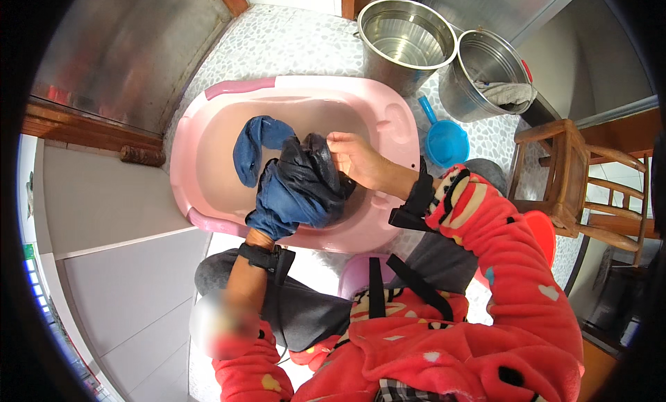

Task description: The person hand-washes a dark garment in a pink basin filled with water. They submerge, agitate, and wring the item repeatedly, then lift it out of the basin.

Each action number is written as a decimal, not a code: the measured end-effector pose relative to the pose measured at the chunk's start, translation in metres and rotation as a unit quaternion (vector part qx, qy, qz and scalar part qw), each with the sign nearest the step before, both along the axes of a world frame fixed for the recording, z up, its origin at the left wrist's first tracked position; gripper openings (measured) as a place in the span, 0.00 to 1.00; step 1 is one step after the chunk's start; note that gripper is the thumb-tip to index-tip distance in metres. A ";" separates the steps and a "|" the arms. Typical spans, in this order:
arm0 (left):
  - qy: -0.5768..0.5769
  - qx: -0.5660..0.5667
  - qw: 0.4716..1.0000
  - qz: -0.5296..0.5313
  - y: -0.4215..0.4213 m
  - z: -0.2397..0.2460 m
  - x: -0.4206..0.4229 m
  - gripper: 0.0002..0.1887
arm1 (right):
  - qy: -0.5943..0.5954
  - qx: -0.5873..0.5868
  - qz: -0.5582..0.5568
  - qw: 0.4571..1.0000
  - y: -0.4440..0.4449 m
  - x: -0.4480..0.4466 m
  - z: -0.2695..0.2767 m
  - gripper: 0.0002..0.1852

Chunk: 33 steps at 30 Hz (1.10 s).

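A wet blue garment (291, 196) with a dark, blackish part (307, 162) is bunched over the pink plastic tub (182, 147). My left wrist (260, 239) goes into the blue cloth, which hides my left hand and its fingers. At the upper right of the bundle, my right hand (359, 160) pinches the dark fabric between thumb and fingers. A loose blue end (250, 152) of the garment hangs to the left over the cloudy water (218, 162). Black straps circle both wrists.
Beyond the tub's right end stand a metal bucket (364, 64) and another (463, 97) with a grey cloth (504, 93) over its rim. A blue plastic dipper (447, 142) lies on the pebble-patterned floor (234, 53). To the right is a wooden chair (564, 168).
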<state>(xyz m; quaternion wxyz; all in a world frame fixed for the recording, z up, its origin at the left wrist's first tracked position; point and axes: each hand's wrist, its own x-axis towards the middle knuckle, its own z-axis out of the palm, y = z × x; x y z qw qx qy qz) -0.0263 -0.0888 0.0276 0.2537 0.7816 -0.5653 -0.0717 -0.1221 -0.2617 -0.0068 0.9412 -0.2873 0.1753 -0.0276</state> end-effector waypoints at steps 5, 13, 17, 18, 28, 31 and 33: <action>-0.053 -0.018 0.998 -0.018 -0.001 -0.012 -0.002 0.35 | 0.021 0.092 0.061 0.994 0.008 -0.009 0.013 0.09; -0.054 0.047 0.997 0.037 -0.006 0.001 -0.002 0.27 | -0.029 0.003 0.105 0.994 0.003 -0.015 0.019 0.11; 0.003 0.098 0.995 0.029 -0.006 0.006 0.004 0.23 | 0.053 -0.230 0.078 0.969 -0.017 -0.011 0.009 0.10; 0.003 0.097 0.995 0.025 -0.003 0.006 0.005 0.22 | 0.075 -0.361 0.086 0.926 -0.020 -0.011 0.005 0.10; 0.067 0.108 0.991 0.035 0.009 -0.019 0.002 0.23 | 0.134 -0.317 0.062 0.937 -0.002 -0.002 -0.021 0.06; 0.088 -0.001 0.995 0.048 0.003 -0.013 0.001 0.16 | 0.066 -0.229 0.004 0.971 0.000 0.002 -0.008 0.05; 0.127 0.046 0.989 0.055 0.002 -0.005 0.000 0.21 | -0.040 -0.210 -0.007 0.977 0.003 0.000 0.004 0.05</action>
